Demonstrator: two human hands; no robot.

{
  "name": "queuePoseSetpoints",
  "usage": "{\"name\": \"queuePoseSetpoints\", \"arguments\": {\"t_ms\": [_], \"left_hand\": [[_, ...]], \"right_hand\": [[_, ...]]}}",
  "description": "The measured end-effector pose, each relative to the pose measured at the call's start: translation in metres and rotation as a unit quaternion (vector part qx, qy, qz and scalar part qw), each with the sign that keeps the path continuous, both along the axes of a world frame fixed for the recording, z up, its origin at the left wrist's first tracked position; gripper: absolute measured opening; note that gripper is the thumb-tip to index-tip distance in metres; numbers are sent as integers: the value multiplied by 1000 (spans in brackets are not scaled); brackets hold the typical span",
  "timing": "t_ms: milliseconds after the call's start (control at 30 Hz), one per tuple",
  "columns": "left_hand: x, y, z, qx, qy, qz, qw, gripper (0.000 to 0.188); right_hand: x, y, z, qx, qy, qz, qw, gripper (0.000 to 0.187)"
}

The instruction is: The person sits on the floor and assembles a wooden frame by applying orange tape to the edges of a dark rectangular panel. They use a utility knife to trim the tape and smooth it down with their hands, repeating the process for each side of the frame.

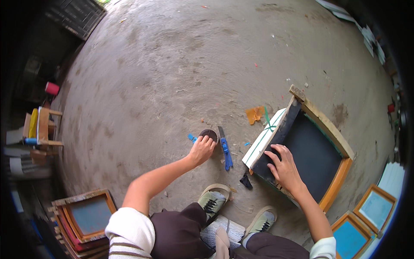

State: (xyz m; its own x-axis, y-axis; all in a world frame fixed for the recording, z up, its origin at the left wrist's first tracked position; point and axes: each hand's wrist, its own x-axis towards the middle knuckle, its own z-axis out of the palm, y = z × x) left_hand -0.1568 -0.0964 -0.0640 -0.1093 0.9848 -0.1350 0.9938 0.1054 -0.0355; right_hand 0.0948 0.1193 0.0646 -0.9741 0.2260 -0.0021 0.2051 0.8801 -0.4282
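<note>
My left hand (202, 150) reaches down to a small round dark-brown container (214, 133) on the floor. Its fingers are bent together, and their tips dip inside the rim, so whatever they pinch is hidden. Just right of the container lies a blue-handled cutter knife (225, 150) with a dark blade. My right hand (282, 167) hovers at the near left edge of a wooden frame with a black panel (312, 146); its fingers are curved and apart, holding nothing. Against the frame's left side is a white board (263, 140) tied with green string.
An orange scrap (255, 114) and a black scrap (246, 181) lie on the concrete floor. Framed panels are stacked at the lower left (89, 213), and blue-panelled frames (351, 237) stand at the lower right. A small wooden stool (44, 125) is at the far left.
</note>
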Motion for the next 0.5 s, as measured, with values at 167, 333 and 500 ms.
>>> {"name": "queuePoseSetpoints", "arguments": {"t_ms": [167, 333, 500], "left_hand": [[4, 11, 10, 124, -109, 36, 986, 16], [37, 64, 85, 277, -141, -35, 950, 23], [91, 96, 205, 411, -130, -264, 863, 23]], "right_hand": [[24, -14, 20, -47, -23, -89, 995, 44], [45, -33, 62, -177, 68, -185, 964, 39], [63, -47, 138, -306, 207, -271, 889, 39]]}}
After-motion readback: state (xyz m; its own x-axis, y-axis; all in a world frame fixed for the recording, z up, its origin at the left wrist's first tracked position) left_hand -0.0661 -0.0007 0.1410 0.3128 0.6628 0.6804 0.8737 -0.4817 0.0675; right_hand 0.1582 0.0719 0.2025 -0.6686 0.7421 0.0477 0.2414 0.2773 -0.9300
